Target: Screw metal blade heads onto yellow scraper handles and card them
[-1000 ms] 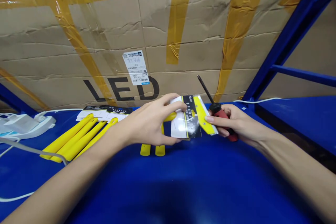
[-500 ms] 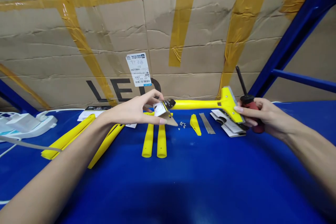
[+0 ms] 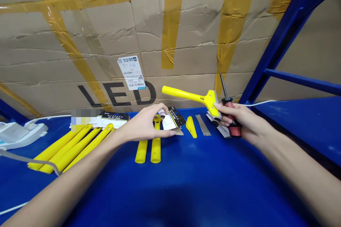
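Observation:
My right hand (image 3: pixel 239 118) grips a screwdriver (image 3: pixel 234 118) with a red and black handle, its shaft pointing up. Thumb and fingers of the same hand pinch the head of a yellow scraper (image 3: pixel 212 103), whose handle stretches left in the air. My left hand (image 3: pixel 149 122) has its thumb and fingers around the edges of a folded black-and-white packaging card (image 3: pixel 170 120), low over the table. Just below that hand lie two yellow handles (image 3: pixel 156 150). A yellow plastic piece (image 3: pixel 191 127) and a flat metal blade (image 3: pixel 203 125) lie right of the card.
Several yellow scraper handles (image 3: pixel 77 145) and printed cards (image 3: pixel 114 116) lie at left, by a white power strip (image 3: pixel 23 134) and cables. More folded card (image 3: pixel 222 127) lies under my right hand. A taped cardboard box (image 3: pixel 149 42) and blue rack post (image 3: pixel 274 39) stand behind.
The scraper's handle end has come away from the card and tilted up. My left hand has lowered with the card, which now covers the small screws. The view has shifted right.

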Action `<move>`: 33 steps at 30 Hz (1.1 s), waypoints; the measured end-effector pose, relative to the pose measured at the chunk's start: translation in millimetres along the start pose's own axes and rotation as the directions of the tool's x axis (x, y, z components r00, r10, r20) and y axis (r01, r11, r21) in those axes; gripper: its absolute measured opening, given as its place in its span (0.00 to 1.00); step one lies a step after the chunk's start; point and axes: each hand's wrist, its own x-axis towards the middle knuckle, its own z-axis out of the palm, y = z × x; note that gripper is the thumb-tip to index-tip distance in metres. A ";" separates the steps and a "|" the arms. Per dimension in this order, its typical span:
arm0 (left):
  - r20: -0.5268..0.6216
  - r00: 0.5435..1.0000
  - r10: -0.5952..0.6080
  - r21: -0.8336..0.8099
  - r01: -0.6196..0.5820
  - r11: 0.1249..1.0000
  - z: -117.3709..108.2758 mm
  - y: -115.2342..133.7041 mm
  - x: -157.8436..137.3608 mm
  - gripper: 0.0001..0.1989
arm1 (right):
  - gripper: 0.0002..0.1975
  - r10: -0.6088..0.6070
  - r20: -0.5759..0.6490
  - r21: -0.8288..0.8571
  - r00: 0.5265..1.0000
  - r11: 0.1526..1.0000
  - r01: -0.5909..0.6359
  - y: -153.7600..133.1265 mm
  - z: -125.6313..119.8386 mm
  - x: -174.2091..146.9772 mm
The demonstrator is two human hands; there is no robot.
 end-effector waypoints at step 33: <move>0.024 0.955 0.296 0.237 -0.294 0.926 1.8 32.4 42.3 0.17 | 0.28 0.055 0.204 -0.252 0.977 0.968 -0.002 -7.7 -15.5 -5.9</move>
